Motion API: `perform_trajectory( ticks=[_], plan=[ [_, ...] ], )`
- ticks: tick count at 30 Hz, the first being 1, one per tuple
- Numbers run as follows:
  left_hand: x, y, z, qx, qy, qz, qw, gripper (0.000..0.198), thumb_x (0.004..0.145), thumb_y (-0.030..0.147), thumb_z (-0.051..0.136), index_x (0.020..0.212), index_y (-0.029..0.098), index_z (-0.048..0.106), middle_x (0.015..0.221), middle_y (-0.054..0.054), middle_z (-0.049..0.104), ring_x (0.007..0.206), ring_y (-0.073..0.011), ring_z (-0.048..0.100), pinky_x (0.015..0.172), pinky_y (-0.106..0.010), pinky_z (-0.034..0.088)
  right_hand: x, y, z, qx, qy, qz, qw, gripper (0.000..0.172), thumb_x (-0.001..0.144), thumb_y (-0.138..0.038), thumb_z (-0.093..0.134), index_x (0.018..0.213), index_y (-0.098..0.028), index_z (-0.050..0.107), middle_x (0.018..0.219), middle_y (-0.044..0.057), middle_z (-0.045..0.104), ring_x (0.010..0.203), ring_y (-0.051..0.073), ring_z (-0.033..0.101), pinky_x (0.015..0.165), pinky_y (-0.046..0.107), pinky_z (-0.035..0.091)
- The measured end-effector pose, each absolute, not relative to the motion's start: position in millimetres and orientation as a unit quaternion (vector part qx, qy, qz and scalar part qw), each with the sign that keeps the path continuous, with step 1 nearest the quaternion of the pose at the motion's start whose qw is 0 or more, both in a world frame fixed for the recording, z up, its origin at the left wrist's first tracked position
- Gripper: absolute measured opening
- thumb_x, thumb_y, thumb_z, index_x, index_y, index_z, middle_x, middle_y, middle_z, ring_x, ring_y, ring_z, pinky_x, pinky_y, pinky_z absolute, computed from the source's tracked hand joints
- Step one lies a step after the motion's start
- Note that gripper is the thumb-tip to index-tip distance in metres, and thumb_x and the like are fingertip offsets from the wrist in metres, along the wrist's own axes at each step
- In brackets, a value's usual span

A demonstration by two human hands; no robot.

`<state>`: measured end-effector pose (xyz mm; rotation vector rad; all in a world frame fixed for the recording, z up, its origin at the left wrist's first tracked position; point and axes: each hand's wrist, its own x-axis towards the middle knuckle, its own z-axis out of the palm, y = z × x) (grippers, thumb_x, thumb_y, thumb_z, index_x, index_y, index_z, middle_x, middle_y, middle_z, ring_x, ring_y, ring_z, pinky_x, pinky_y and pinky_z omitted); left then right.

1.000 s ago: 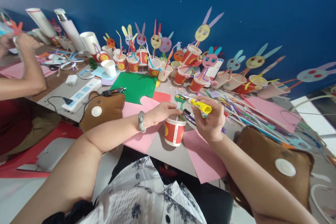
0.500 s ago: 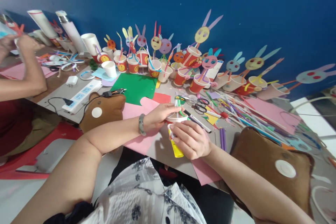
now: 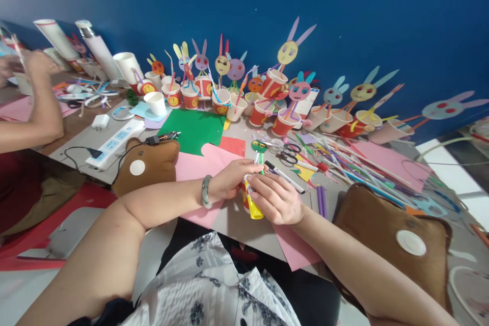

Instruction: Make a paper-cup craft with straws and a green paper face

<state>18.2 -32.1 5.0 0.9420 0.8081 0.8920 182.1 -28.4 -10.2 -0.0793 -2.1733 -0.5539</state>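
Note:
My left hand point(image 3: 231, 179), with a bracelet on the wrist, is closed, thumb and fingertips pinching a green-and-white strip point(image 3: 259, 157). Below those fingers shows the red side of a paper cup point(image 3: 245, 202), mostly hidden by my hands. My right hand point(image 3: 278, 198) is wrapped round a yellow glue tube point(image 3: 255, 210), tilted with its narrow end up against the cup. Just beyond the strip's top is a round green piece point(image 3: 259, 146). A black-and-white marker point(image 3: 284, 177) lies close to my right fingers.
Paper cups with paper rabbit figures point(image 3: 286, 117) line the blue wall. Scissors point(image 3: 288, 154) and many coloured sticks point(image 3: 344, 158) lie to the right. Brown cushions point(image 3: 389, 244) sit on both sides. A power strip point(image 3: 114, 143) and another person's arm point(image 3: 36, 107) are at left.
My right hand and the glue tube have come in closer to the cup, and the tube has moved up and slightly left. The cup's white rim is now covered.

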Motion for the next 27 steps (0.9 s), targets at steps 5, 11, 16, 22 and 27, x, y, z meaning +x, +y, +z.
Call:
perform_trajectory(
  ticks=[5,11,16,22,27],
  plan=[
    [22.7,-33.5,3.6,0.339,0.37,0.418,0.757,0.018,0.074,0.03,0.078,0.076,0.015,0.068,0.071,-0.002,0.064,0.07,-0.0135,0.058,0.064,-0.026,0.042,182.9,-27.1,-13.1,-0.039,-0.877,-0.224,0.423,0.017,0.088,-0.013,0.065,0.097,-0.022,0.055,0.112,0.01,0.076,0.106,0.021,0.072,0.081,0.038,0.063],
    [21.8,-33.3,8.2,0.335,0.402,0.429,0.737,0.013,0.076,0.024,0.075,0.077,0.014,0.067,0.075,-0.002,0.065,0.07,-0.0118,0.059,0.064,-0.024,0.043,184.1,-27.6,-15.5,-0.061,-0.876,-0.159,0.452,0.02,0.089,-0.009,0.06,0.104,-0.022,0.056,0.11,0.011,0.075,0.103,0.022,0.072,0.08,0.039,0.061],
    [15.4,-25.4,10.0,0.337,0.376,0.461,0.73,0.025,0.068,0.028,0.082,0.078,0.012,0.066,0.073,-0.002,0.065,0.068,-0.0123,0.06,0.069,-0.026,0.048,187.8,-24.9,-19.4,-0.165,-0.842,-0.017,0.514,0.03,0.091,-0.02,0.063,0.12,-0.023,0.055,0.114,0.014,0.075,0.096,0.025,0.074,0.077,0.041,0.06],
    [14.6,-23.7,0.8,0.353,0.35,0.45,0.742,0.035,0.062,0.035,0.088,0.077,0.011,0.066,0.072,-0.002,0.067,0.068,-0.0138,0.062,0.068,-0.028,0.047,186.4,-23.8,-22.2,-0.17,-0.843,-0.018,0.509,0.038,0.092,-0.021,0.062,0.127,-0.028,0.05,0.117,0.011,0.075,0.096,0.026,0.074,0.078,0.041,0.058],
    [16.4,-28.5,-5.3,0.382,0.339,0.412,0.755,0.04,0.059,0.038,0.09,0.08,0.011,0.069,0.074,-0.004,0.069,0.071,-0.0158,0.065,0.071,-0.029,0.048,187.1,-23.5,-19.9,-0.197,-0.838,0.003,0.509,0.037,0.091,-0.02,0.061,0.126,-0.028,0.051,0.119,0.011,0.074,0.095,0.025,0.075,0.076,0.039,0.056]
  ],
)
